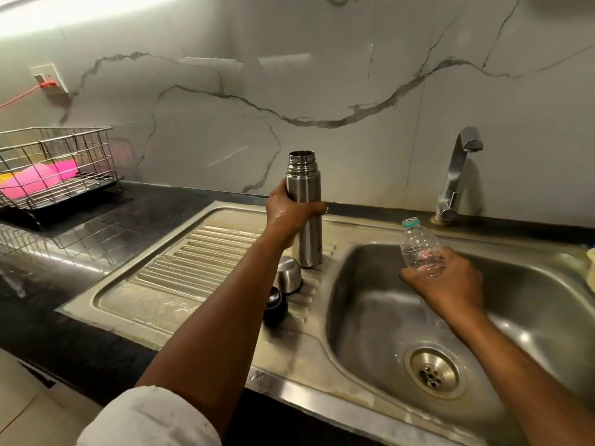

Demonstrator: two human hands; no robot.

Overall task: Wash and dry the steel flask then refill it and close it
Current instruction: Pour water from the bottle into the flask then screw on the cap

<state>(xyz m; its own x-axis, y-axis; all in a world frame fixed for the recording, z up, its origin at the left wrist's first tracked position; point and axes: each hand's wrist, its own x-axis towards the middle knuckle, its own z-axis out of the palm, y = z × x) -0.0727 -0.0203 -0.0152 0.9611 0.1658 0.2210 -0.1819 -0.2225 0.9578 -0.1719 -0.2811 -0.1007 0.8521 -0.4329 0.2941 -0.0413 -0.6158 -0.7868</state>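
Observation:
The steel flask (306, 191) stands upright and uncapped on the ribbed drainboard (193, 262), just left of the basin. My left hand (289, 217) is wrapped around its middle. A steel cup lid (288, 274) lies mouth down beside the flask's base, and a black stopper (274, 306) sits in front of it. Over the basin, my right hand (447, 281) grips a clear plastic bottle (418, 243) with no cap, its mouth tilted up and to the left. The bottle looks nearly empty.
The steel sink basin (370, 317) with its drain (433, 370) lies below my right hand. A tap (457, 175) rises at the back right, with no water coming out. A wire dish rack (54, 169) with pink items stands at the far left on the dark counter (80, 336).

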